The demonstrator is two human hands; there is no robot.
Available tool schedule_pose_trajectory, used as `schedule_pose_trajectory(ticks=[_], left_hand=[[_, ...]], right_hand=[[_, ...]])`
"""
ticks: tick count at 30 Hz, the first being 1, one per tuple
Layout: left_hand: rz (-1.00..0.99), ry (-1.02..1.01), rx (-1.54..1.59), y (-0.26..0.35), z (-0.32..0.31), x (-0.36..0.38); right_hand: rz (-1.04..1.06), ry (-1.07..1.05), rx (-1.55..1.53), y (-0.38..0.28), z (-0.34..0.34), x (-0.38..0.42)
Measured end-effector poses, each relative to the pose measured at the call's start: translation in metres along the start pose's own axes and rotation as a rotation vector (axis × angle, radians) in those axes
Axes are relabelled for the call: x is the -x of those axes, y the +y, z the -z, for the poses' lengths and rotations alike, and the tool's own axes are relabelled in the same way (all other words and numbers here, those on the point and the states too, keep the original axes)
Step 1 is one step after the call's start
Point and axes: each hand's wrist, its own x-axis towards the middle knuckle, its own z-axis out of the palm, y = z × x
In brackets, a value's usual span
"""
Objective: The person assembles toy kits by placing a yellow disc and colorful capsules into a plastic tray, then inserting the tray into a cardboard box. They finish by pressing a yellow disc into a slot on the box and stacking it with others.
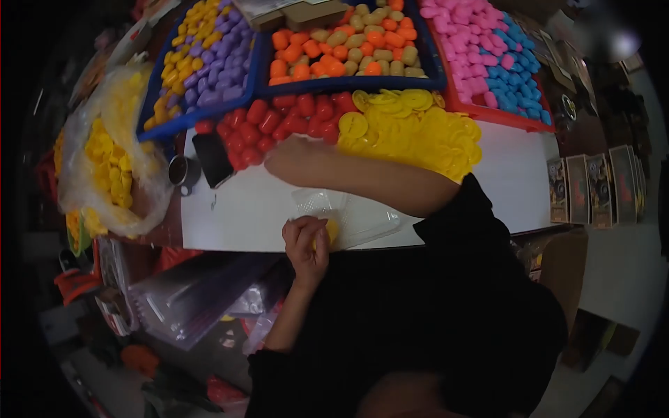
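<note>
My left hand is at the table's front edge, fingers curled closed on a yellow plastic piece, which is mostly hidden behind them. Just beyond it lies clear plastic packaging, thin and see-through. My right arm stretches leftward across the table, and my right hand is at the near edge of a heap of red rounded pieces; its fingers are hidden or blurred. Right of the red heap spreads a pile of yellow discs, partly behind my right forearm.
Along the back stand a blue tray of orange and tan pieces, another of purple and yellow ones, and a red tray of pink and blue ones. On the left are a dark phone, a cup and a clear bag of yellow pieces.
</note>
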Motion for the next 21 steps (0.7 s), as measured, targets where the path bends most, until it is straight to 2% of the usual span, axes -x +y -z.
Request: schedule_pose_trajectory(ticks=[5,7,9,10,11,13,14,15,17,18,20,21], left_hand=[[-0.109,-0.009,-0.029,-0.004,0.0,-0.002],[-0.102,-0.066,-0.008,-0.002,0.003,-0.007],[-0.118,-0.089,-0.021,-0.004,0.004,-0.013],[-0.123,-0.091,-0.046,-0.005,0.004,-0.014],[-0.111,-0.088,-0.032,-0.005,0.005,-0.014],[-0.076,-0.099,-0.027,-0.006,0.007,-0.016],[-0.071,-0.096,-0.015,-0.006,0.007,-0.016],[-0.057,-0.1,-0.008,-0.005,0.008,-0.016],[-0.047,-0.106,0.007,-0.005,0.008,-0.016],[-0.038,-0.111,0.012,-0.006,0.008,-0.015],[-0.032,-0.112,0.01,-0.006,0.009,-0.016],[-0.033,-0.131,-0.005,-0.005,0.01,-0.017]], right_hand=[[0.002,-0.108,-0.04,-0.003,-0.005,-0.001],[-0.013,-0.057,-0.24,0.01,-0.004,0.008],[-0.097,0.274,-0.462,0.029,0.023,0.046],[-0.015,0.622,-0.496,0.05,0.014,0.064],[-0.192,0.566,-0.531,0.069,0.042,0.1],[-0.432,0.762,-0.456,0.122,0.051,0.16],[-0.681,0.778,-0.477,0.15,0.056,0.187],[-0.845,0.776,-0.453,0.176,0.065,0.214],[-1.094,0.636,-0.124,0.245,0.053,0.259],[-1.096,0.637,-0.118,0.279,0.038,0.275],[-0.884,0.725,0.216,0.335,0.005,0.292],[-0.882,0.73,0.212,0.343,-0.005,0.285]])
